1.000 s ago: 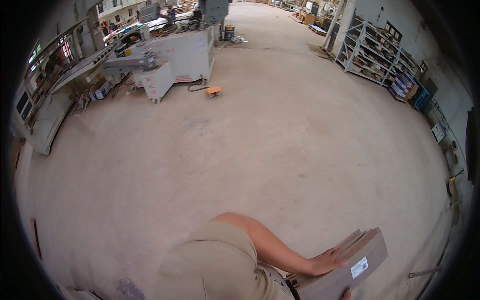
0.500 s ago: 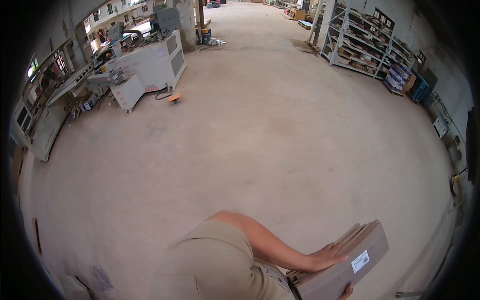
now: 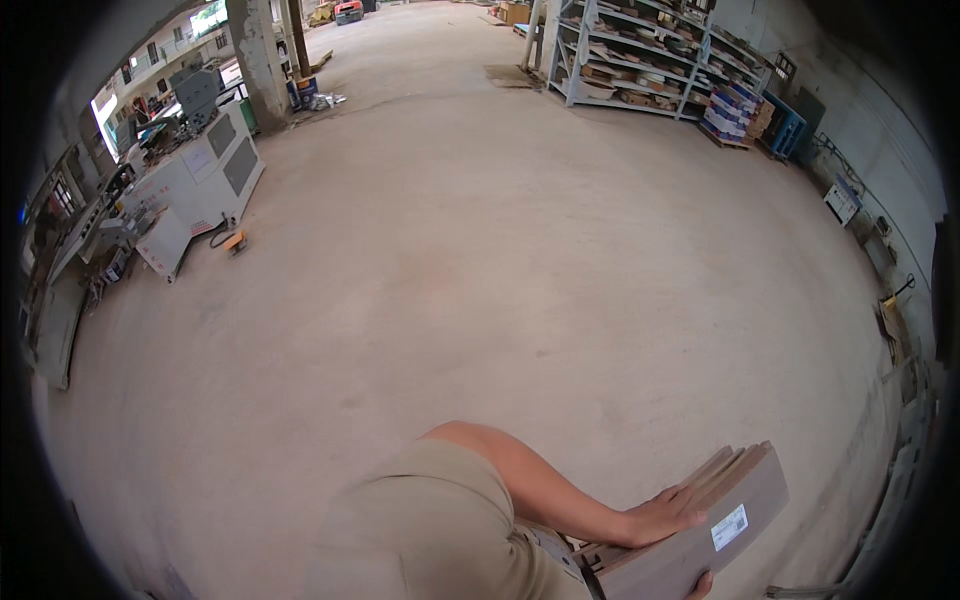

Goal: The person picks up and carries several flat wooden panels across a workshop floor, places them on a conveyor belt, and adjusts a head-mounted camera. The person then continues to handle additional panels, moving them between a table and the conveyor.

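Observation:
Low at the right I carry a stack of flat grey-brown boards (image 3: pixel 740 490), held tilted, with a white label on its outer face. Reaching across from a khaki sleeve, my left hand (image 3: pixel 662 518) presses over the upper edges of the boards, its fingers against them. Only some fingertips of my right hand (image 3: pixel 703 585) show, curled round the lower edge of the outer board; the rest of it is hidden behind the stack or cut off by the frame. I cannot tell exactly what the boards are made of.
A broad concrete floor (image 3: pixel 450 280) stretches ahead. On the left stand a white machine (image 3: pixel 200 170) and an orange foot pedal (image 3: pixel 236 241). Loaded metal shelves (image 3: pixel 640 60), stacked boxes (image 3: pixel 730 112) and a blue cart (image 3: pixel 783 128) line the right wall. A pillar (image 3: pixel 258 65) rises at the far left.
My view has turned to the right: the machine, pedal and shelves now sit further left. Both hands keep their hold on the boards, which are slightly further right in the picture.

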Demonstrator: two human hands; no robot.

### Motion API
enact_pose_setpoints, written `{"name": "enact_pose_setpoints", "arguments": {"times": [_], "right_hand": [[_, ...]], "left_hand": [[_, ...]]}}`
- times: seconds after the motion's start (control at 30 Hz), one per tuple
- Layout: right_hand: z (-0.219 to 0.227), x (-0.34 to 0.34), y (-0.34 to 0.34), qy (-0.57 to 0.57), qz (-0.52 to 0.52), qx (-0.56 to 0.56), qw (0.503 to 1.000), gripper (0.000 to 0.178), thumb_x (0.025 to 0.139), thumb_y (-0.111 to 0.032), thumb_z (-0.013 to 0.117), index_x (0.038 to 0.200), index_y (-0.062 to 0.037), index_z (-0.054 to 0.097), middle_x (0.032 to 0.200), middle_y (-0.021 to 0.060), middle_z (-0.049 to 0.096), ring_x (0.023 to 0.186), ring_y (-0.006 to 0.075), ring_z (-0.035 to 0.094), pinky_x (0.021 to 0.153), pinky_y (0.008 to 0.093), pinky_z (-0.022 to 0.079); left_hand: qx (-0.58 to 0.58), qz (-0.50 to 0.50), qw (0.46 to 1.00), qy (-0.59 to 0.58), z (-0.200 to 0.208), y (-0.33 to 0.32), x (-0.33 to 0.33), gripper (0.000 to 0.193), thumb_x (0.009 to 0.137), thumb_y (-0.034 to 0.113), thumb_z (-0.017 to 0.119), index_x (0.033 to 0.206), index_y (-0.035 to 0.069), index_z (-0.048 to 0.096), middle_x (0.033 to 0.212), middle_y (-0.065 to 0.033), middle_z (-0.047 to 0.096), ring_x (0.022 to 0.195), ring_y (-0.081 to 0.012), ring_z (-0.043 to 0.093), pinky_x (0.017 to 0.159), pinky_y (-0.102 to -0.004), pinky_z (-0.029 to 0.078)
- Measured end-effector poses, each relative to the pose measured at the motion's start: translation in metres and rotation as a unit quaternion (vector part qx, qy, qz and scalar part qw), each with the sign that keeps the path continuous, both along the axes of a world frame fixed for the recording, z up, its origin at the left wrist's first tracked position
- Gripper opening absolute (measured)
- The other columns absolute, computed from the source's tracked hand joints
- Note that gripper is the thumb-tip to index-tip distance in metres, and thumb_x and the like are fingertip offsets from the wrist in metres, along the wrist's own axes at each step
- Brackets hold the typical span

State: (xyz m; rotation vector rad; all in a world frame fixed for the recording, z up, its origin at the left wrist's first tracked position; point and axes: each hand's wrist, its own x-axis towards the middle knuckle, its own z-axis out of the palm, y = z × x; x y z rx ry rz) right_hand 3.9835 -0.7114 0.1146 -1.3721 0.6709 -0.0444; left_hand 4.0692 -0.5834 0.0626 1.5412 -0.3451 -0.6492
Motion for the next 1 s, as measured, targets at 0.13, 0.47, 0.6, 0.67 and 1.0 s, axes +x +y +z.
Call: {"name": "enact_pose_setpoints", "arguments": {"times": [0.13,0.47,0.6,0.67,1.0], "right_hand": [[-0.019,0.133,-0.08,-0.002,-0.013,0.013,1.0,0.076,0.089,-0.061,0.043,0.141,-0.0058,0.042,0.137,0.0132,0.048,0.124,0.0282,0.047,0.104,0.0413,0.039],[-0.056,0.481,-0.307,-0.068,0.029,0.067,0.995,0.076,0.088,-0.062,0.045,0.139,-0.0052,0.044,0.134,0.0135,0.05,0.121,0.0279,0.049,0.102,0.0409,0.04],[-0.09,0.617,-0.398,-0.159,0.076,0.153,0.972,0.077,0.087,-0.062,0.046,0.138,-0.005,0.045,0.132,0.0137,0.051,0.12,0.0277,0.05,0.102,0.0407,0.041],[-0.066,0.681,-0.39,-0.171,0.085,0.178,0.965,0.071,0.087,-0.058,0.047,0.13,-0.0021,0.052,0.124,0.0146,0.058,0.111,0.0272,0.057,0.095,0.0397,0.046],[-0.041,0.969,-0.576,-0.086,-0.098,0.13,0.983,0.086,0.079,-0.06,0.055,0.137,0.0022,0.041,0.127,0.019,0.052,0.114,0.0301,0.054,0.094,0.0414,0.046]], "left_hand": [[0.008,-0.025,1.0,0.004,-0.01,-0.082,0.133,0.102,0.092,0.071,0.028,0.152,-0.006,0.0,0.159,-0.0256,0.0,0.149,-0.034,-0.001,0.121,-0.0397,0.008],[0.023,0.031,0.999,0.006,-0.024,-0.265,0.477,0.102,0.093,0.071,0.029,0.151,-0.008,0.0,0.159,-0.0257,0.002,0.15,-0.0333,0.0,0.121,-0.0392,0.009],[0.012,0.055,0.998,-0.024,-0.025,-0.328,0.611,0.094,0.097,0.064,0.031,0.151,-0.008,0.001,0.16,-0.0245,0.001,0.15,-0.0331,-0.004,0.121,-0.0388,0.005],[-0.025,0.04,0.999,-0.008,-0.043,-0.36,0.685,0.096,0.096,0.065,0.034,0.152,-0.006,0.003,0.16,-0.0244,0.001,0.149,-0.0352,-0.003,0.121,-0.0409,0.003],[-0.183,-0.074,0.975,0.102,0.003,-0.576,1.009,0.075,0.096,0.045,0.043,0.15,-0.001,0.018,0.151,-0.017,0.027,0.143,-0.0275,0.022,0.117,-0.039,0.017]]}}
